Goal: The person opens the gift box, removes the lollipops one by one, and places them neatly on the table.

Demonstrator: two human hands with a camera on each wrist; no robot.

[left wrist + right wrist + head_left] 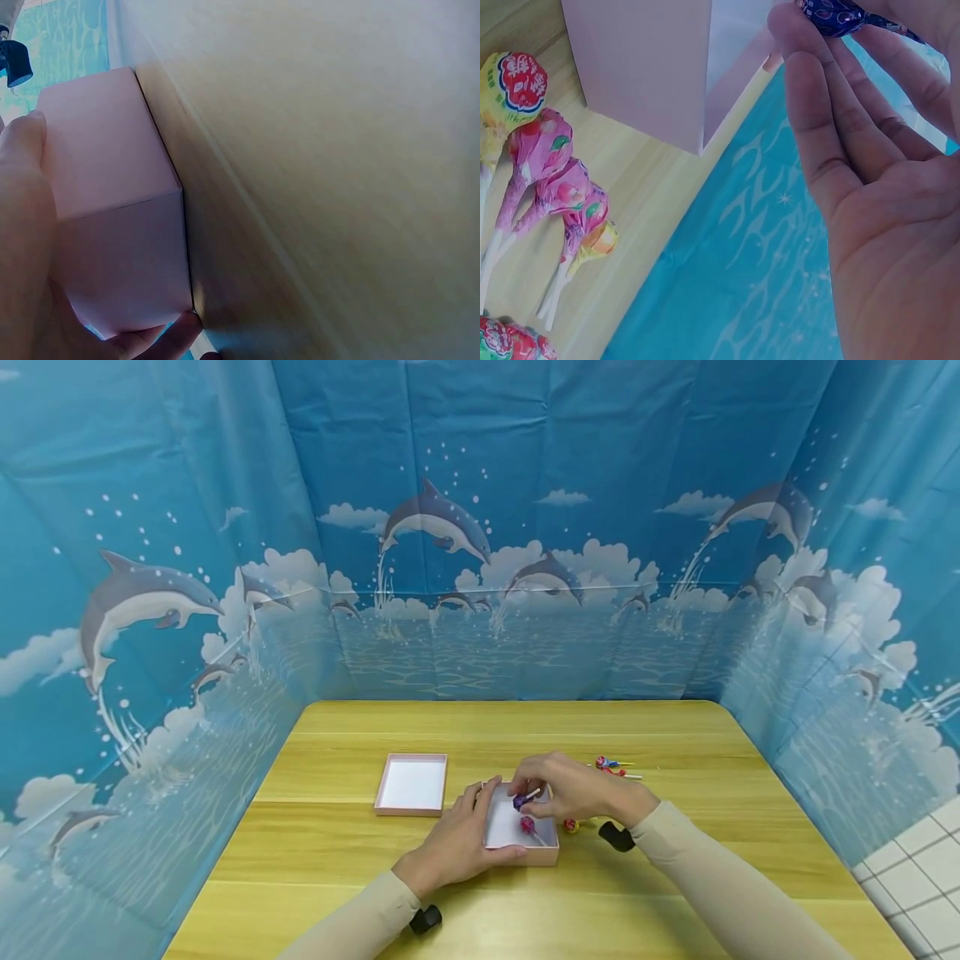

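Note:
In the head view, my right hand [570,783] pinches a purple-wrapped lollipop [520,802] by thumb and fingers above an open pink box [542,857]. The wrapper shows dark and shiny in the right wrist view. Inside the box, against its white bottom, lies a pink lollipop [528,825]. My left hand [456,842] grips the box, with its thumb along the near wall and its fingers around the left side. The left wrist view shows the outer walls of the box standing on the table. My right hand partly covers the box's far right corner.
A shallow pink box lid [412,785] with a white inside lies to the left of the box. Several lollipops lie right of the box on the wooden table [337,860], among them a yellow one [514,86] and a pink one [544,142]. Dolphin-print curtains surround the table.

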